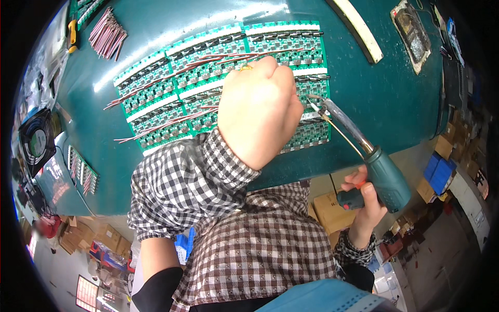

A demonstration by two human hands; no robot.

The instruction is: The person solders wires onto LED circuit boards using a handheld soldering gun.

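Observation:
Green circuit board panels (283, 44) lie joined in rows on the table, with thin red, black and white wires (171, 78) running across them. My left hand (260, 112) is closed in a fist-like pinch over the middle of the boards. Its fingertips are hidden beneath it, so what they hold cannot be seen. My right hand (370, 203) is wrapped round the grip of a dark green soldering gun (387, 179). The gun's tip and thin feed tube point at the right-hand boards, just right of my left hand.
On the green table (384, 104) lie a bundle of cut wires (106, 36), a yellow-handled screwdriver (72, 34), a curved pale strip (358, 31) and a worn tray (411, 34). A black fan (37, 140) and a small wired board (83, 170) sit at the left.

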